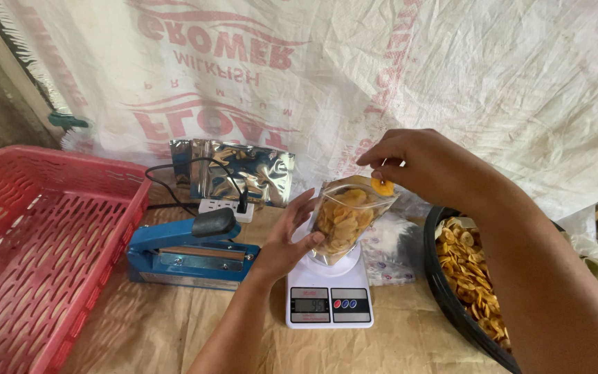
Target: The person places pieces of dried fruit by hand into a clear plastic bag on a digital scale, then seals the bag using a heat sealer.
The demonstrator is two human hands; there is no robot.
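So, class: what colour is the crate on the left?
The crate is red, seen in the head view.

So the tabletop [174, 332] is covered in crinkly brown paper. Far left there's a red plastic crate [29, 242], and just beside it a blue heat sealer [188, 253] with a black knob. Behind that sits a white power strip [226, 206] and a stack of shiny foil pouches [240, 170]. A white kitchen scale [329, 291] sits mid-table, and a black basin [451, 298] of yellow chips is on the right.
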